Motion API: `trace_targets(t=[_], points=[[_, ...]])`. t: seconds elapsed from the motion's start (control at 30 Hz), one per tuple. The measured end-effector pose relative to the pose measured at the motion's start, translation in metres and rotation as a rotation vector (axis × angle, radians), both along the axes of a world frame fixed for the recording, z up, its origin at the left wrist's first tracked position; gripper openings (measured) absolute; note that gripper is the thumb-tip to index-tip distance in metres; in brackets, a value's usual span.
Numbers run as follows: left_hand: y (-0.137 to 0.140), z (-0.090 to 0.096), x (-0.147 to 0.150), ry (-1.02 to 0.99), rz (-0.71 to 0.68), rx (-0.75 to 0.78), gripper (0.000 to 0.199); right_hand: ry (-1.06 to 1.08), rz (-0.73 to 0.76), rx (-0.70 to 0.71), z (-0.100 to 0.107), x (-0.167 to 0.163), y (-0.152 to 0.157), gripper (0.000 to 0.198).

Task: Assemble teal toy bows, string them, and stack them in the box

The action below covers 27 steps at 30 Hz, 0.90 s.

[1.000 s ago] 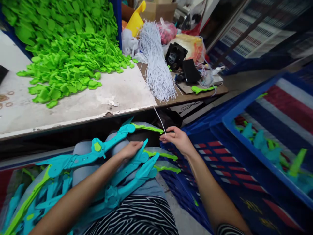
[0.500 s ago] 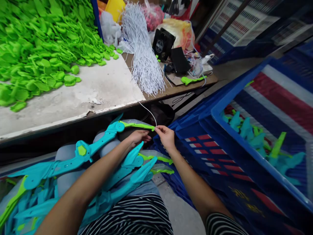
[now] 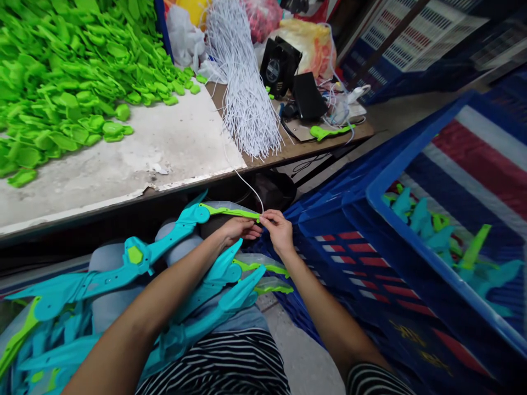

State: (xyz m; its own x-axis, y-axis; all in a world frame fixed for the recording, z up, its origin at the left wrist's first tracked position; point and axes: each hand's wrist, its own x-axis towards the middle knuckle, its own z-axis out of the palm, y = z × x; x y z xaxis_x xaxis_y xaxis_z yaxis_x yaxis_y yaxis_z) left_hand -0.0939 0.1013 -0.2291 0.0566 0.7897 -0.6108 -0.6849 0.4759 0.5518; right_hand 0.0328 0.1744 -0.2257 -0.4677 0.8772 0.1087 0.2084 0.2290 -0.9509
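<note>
A turquoise toy bow (image 3: 111, 276) lies across my lap, with a slim green limb (image 3: 230, 210) at its far end and another at its near end. My right hand (image 3: 280, 233) pinches a white cord (image 3: 252, 187) at the tip of the far limb; the exact grip point is hidden by the fingertips. Just below that tip is my left hand (image 3: 239, 229), fingers loosely stretched and apart, close to the limb. Whether it touches the limb is hard to see. More turquoise bows (image 3: 222, 312) with green limbs lie beneath my forearms.
Bright green plastic parts (image 3: 74, 82) are heaped on the white-topped table (image 3: 164, 142). A bundle of white cords (image 3: 251, 93) hangs toward its edge, beside a black fan (image 3: 280, 66). To my right stands a blue crate (image 3: 329, 214) with turquoise and green pieces inside.
My left hand has shifted slightly right, nearer the limb's tip, its fingers straighter. My right hand stays pinched on the cord there. The view has tilted a little.
</note>
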Motion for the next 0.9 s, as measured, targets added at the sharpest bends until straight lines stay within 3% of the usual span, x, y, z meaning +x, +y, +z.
trace_targets(t=[0.17, 0.47, 0.6, 0.67, 0.77, 0.9], points=[[0.001, 0.000, 0.000, -0.006, -0.009, 0.012, 0.017, 0.037, 0.001, -0.054, -0.008, 0.000, 0.001, 0.017], [0.004, 0.013, 0.005, 0.086, -0.007, -0.026, 0.018, -0.085, 0.181, 0.303, 0.000, 0.009, -0.002, 0.011], [-0.002, 0.018, 0.002, 0.199, -0.035, -0.082, 0.026, -0.176, 0.184, 0.342, 0.000, 0.010, -0.001, 0.031], [-0.020, 0.025, -0.009, 0.264, -0.041, -0.118, 0.026, -0.197, 0.160, 0.344, 0.000, 0.012, -0.001, 0.046], [-0.069, 0.050, -0.039, 0.322, 0.005, -0.119, 0.016, -0.204, 0.158, 0.324, 0.001, 0.015, -0.001, 0.059], [-0.164, 0.108, -0.089, 0.318, 0.312, 0.013, 0.015, -0.231, 0.158, 0.261, 0.006, 0.017, -0.001, 0.067]])
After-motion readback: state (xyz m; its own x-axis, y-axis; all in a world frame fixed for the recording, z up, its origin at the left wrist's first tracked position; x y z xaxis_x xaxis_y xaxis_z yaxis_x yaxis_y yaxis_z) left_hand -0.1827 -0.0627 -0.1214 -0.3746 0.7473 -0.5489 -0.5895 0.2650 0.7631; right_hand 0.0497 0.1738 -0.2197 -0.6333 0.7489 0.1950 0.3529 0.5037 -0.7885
